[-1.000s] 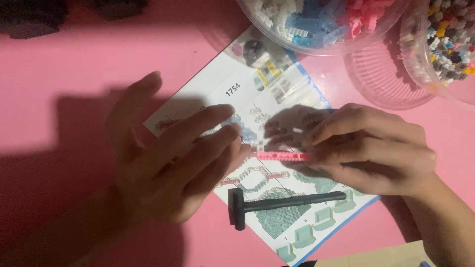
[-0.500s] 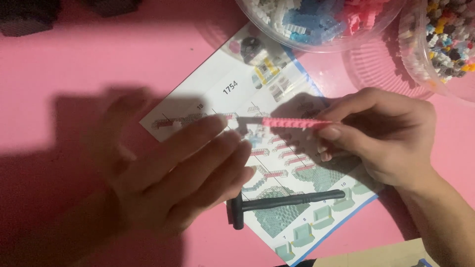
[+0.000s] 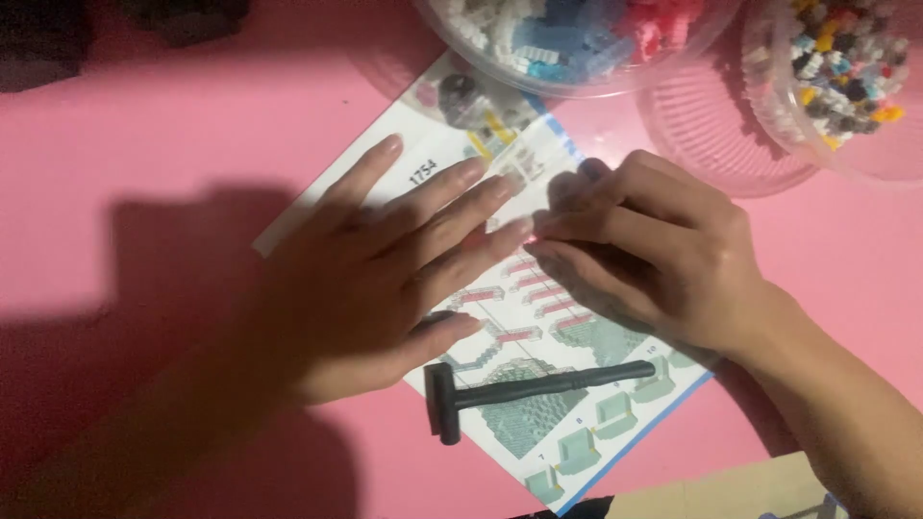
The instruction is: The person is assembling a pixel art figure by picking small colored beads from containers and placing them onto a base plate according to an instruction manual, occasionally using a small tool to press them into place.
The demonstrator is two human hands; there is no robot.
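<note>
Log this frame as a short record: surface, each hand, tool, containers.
surface: pink table
sheet: instruction sheet lying flat, printed with building steps
left hand: left hand flat on the sheet, fingers spread
right hand: right hand curled on the sheet, fingertips meeting the left's; anything pinched is hidden
tool: small black hammer on the sheet, untouched
containers: clear bowl and clear tub of small coloured bricks, top edge
</note>
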